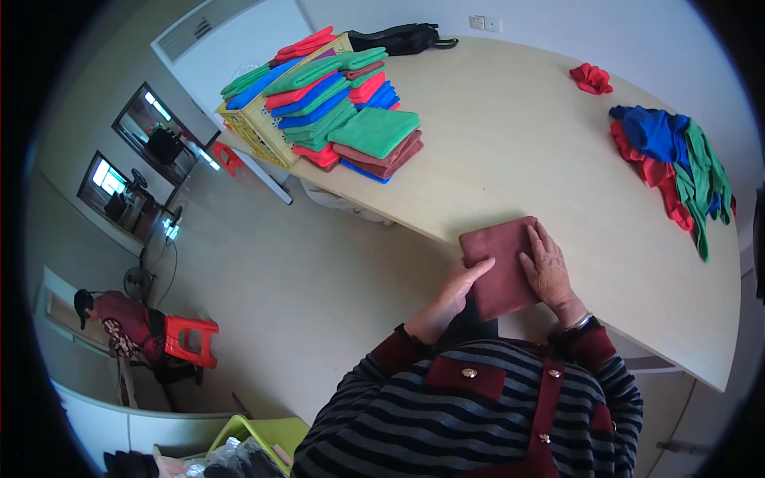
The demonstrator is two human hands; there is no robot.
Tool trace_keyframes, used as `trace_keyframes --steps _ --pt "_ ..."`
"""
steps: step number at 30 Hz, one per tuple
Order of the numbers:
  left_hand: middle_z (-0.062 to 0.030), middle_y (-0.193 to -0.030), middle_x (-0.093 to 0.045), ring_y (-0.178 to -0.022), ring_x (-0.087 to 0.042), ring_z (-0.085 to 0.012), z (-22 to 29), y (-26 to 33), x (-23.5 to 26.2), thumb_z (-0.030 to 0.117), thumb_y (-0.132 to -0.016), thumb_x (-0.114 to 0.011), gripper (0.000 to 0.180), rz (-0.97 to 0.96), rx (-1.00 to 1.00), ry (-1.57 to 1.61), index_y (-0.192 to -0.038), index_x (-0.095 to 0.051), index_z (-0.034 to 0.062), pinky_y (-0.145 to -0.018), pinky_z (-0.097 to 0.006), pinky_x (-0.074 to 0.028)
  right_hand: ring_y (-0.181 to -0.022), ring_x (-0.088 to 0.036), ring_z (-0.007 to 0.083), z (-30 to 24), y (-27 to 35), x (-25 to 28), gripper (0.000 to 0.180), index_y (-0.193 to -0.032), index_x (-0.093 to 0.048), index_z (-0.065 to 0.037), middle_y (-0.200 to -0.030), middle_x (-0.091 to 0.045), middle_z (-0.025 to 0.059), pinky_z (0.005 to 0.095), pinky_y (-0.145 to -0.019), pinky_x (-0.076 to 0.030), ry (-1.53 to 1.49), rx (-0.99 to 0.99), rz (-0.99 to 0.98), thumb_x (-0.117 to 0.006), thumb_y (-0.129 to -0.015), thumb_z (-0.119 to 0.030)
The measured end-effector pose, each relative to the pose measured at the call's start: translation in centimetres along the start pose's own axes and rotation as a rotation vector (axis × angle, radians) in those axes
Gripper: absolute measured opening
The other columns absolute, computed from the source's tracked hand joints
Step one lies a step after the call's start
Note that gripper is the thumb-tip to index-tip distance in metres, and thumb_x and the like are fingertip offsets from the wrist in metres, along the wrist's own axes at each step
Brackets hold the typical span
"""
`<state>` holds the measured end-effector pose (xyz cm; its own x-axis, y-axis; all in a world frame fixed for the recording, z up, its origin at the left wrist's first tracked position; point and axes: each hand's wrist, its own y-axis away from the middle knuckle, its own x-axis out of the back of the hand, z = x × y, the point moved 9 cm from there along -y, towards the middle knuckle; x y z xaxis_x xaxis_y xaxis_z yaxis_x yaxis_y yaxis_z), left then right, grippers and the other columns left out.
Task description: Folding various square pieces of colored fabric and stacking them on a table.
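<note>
A folded maroon cloth (500,263) lies at the near edge of a large pale wooden table (526,151), partly overhanging it. My left hand (456,291) holds the cloth's left edge, thumb on top. My right hand (548,269) lies flat on its right half, fingers spread. Both sleeves are dark red, over a striped top.
Stacks of folded green, blue, red and maroon cloths (351,119) sit at the table's far left by a yellow crate (255,127). Loose red, blue and green cloths (677,163) lie at the right, a red one (590,78) beyond. A person sits by a red stool (190,338) at lower left.
</note>
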<state>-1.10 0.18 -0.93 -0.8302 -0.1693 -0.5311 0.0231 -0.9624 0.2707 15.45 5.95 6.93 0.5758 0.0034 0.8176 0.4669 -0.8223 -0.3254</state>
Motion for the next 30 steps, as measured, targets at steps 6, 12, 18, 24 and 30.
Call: trace_keyframes --steps 6,12,18,24,30 --pt "-0.0087 -0.114 -0.068 -0.102 -0.067 -0.0220 4.8 1.0 1.4 0.017 -0.086 -0.077 0.045 0.023 -0.017 0.045 -0.124 -0.061 0.0011 -0.091 -0.039 -0.055 -0.140 -0.038 0.0389 1.2 1.0 2.0 0.062 -0.151 -0.036 -0.004 -0.154 -0.038 0.0214 0.0444 -0.118 -0.030 -0.214 -0.090 0.044 -0.058 -0.097 -0.024" --pt "-0.0118 -0.121 -0.066 -0.110 -0.065 -0.0258 21.6 -3.1 3.5 0.015 -0.088 -0.072 0.045 0.016 -0.215 0.074 -0.129 -0.057 0.0030 -0.097 -0.042 -0.053 -0.141 -0.039 0.0377 4.9 4.1 3.1 0.059 -0.149 -0.039 -0.002 -0.151 -0.041 0.0211 0.0455 -0.118 -0.030 -0.008 -0.120 0.110 -0.058 -0.094 -0.017" --pt "-0.0110 -0.131 -0.064 -0.120 -0.061 -0.0292 37.1 -9.7 8.1 0.020 -0.091 -0.069 0.048 0.081 -0.517 0.132 -0.134 -0.055 0.0048 -0.102 -0.045 -0.050 -0.141 -0.039 0.0367 4.3 4.6 3.7 0.057 -0.144 -0.045 -0.001 -0.146 -0.047 0.0195 0.0496 -0.118 -0.028 0.185 -0.077 0.136 -0.059 -0.090 -0.015" --pt "-0.0075 -0.131 -0.064 -0.121 -0.060 -0.0279 35.0 -14.6 22.7 0.025 -0.090 -0.072 0.046 0.520 -0.313 0.072 -0.132 -0.057 0.0104 -0.103 -0.050 -0.048 -0.141 -0.039 0.0371 3.4 4.0 3.1 0.054 -0.141 -0.048 -0.001 -0.146 -0.047 0.0196 0.0487 -0.118 -0.028 0.185 -0.064 0.120 -0.060 -0.090 -0.016" --pt "-0.0123 -0.132 -0.060 -0.122 -0.058 -0.0300 32.4 -15.2 19.8 0.023 -0.090 -0.072 0.046 0.458 -0.306 -0.015 -0.131 -0.056 0.0099 -0.104 -0.052 -0.046 -0.142 -0.037 0.0356 5.1 5.0 3.5 0.051 -0.135 -0.052 0.000 -0.146 -0.047 0.0188 0.0484 -0.120 -0.027 0.220 -0.129 0.111 -0.062 -0.089 -0.018"
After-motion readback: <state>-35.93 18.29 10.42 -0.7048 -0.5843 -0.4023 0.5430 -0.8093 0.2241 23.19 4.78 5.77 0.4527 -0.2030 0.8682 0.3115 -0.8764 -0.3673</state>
